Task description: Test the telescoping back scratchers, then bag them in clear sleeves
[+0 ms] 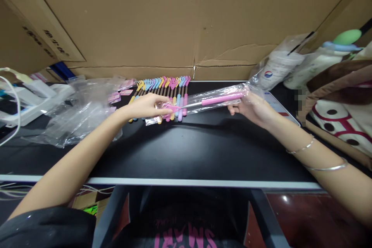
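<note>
A pink back scratcher [222, 98] with a thin metal shaft lies inside a clear plastic sleeve [194, 95], held level above the black table. My left hand [145, 106] pinches the sleeve around the scratcher's pink head end. At the handle end, my right hand [255, 106] is closed on the sleeve, with some fingers hidden behind the film. Behind and below my left hand, a row of back scratchers [181, 102] in pink, yellow, blue and purple lies side by side, their claw ends toward the cardboard.
Loose clear plastic bags [84, 118] are heaped at left, beside a white power strip [37, 102]. A cardboard wall [139, 19] closes off the back. At right stand a lidded cup [279, 68], a pale bottle [325, 62] and a patterned bag [340, 120]; a flat phone-like device [279, 106] lies nearer.
</note>
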`<state>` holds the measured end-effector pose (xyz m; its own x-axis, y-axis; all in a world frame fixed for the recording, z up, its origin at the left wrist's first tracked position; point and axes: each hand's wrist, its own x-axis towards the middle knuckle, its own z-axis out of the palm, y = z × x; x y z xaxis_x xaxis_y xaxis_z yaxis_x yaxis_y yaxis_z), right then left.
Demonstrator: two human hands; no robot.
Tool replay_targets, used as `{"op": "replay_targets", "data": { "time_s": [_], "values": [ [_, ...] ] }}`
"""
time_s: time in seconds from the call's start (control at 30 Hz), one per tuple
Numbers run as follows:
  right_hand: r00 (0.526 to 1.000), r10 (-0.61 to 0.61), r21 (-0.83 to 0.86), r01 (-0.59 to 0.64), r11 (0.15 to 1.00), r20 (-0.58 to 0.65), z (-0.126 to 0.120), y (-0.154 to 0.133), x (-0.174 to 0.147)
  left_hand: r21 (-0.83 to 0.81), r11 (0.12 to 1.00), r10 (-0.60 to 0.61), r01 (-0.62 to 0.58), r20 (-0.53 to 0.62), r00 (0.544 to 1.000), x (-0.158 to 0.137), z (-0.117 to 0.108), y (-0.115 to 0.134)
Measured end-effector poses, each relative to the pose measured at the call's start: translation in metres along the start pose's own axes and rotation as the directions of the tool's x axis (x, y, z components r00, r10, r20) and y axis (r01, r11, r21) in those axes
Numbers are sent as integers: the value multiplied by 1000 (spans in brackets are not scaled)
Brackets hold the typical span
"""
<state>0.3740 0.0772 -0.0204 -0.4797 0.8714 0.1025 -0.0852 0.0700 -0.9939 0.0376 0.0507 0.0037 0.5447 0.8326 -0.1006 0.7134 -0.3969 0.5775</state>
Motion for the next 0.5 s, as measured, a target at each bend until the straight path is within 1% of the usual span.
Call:
{"op": "replay_targets", "data": {
  "time_s": [0.2, 0.37, 0.5],
  "values": [
    [1000, 23, -29, -23, 999, -3, 0, -2, 2, -88, 996, 22, -20, 22, 1000, 0, 3, 1],
    [1000, -1, -52, 0, 999, -12, 2, -6, 2, -69, 998, -5, 7, 29, 1000, 1, 3, 2],
    [1000, 3, -64, -5, 998, -20, 4, -5, 1, -81, 997, -13, 16, 42, 999, 1, 3, 1]
  ]
}}
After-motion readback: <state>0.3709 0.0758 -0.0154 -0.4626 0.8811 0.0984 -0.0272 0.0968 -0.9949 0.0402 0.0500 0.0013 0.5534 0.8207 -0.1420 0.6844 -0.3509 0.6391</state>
